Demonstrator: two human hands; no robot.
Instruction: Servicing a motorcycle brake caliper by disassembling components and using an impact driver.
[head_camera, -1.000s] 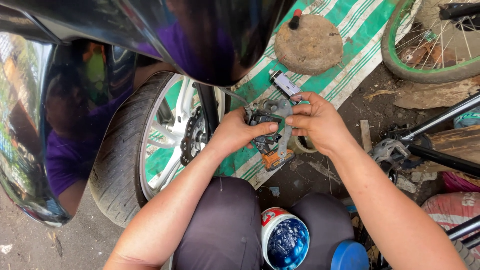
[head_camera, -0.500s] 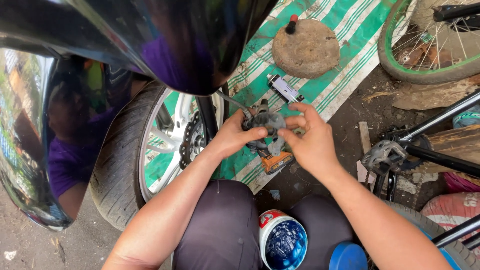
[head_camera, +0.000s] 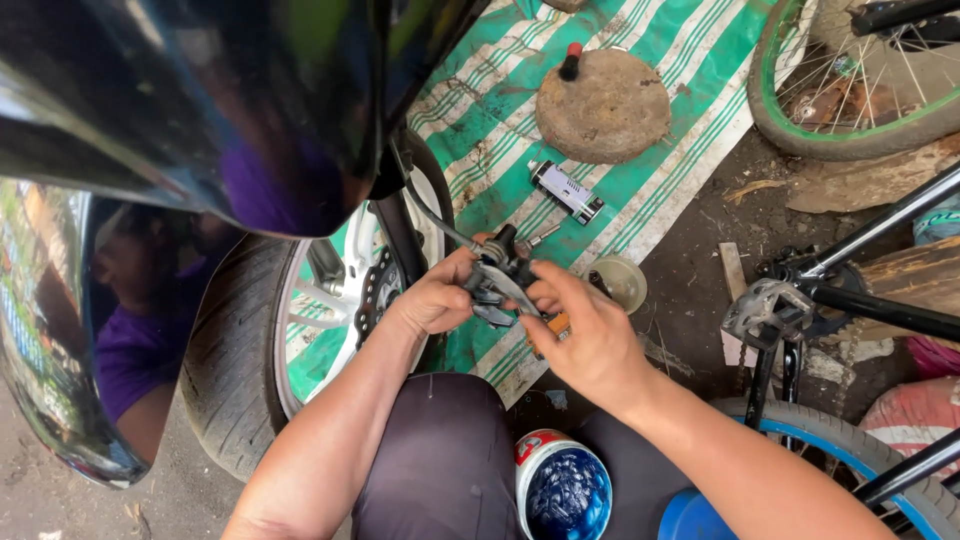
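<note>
Both hands hold a dark metal brake caliper (head_camera: 497, 278) in front of a motorcycle front wheel (head_camera: 290, 330). My left hand (head_camera: 437, 297) grips the caliper's left side. My right hand (head_camera: 583, 330) closes on its right side, fingers over the part. A thin hose or cable (head_camera: 432, 222) runs from the caliper up toward the fork. An orange-handled tool (head_camera: 553, 327) lies partly hidden under my right hand.
A green and white striped mat (head_camera: 640, 150) carries a round concrete block (head_camera: 605, 105), a small spray can (head_camera: 566, 191) and a small shallow bowl (head_camera: 620, 281). A grease tub (head_camera: 563, 490) sits between my knees. Bicycle parts, a pedal (head_camera: 765, 310) and a green-rimmed wheel (head_camera: 850, 90) stand at right.
The view has shifted slightly; both hands stay on the caliper and have turned it a little, my right hand now lower over its right side.
</note>
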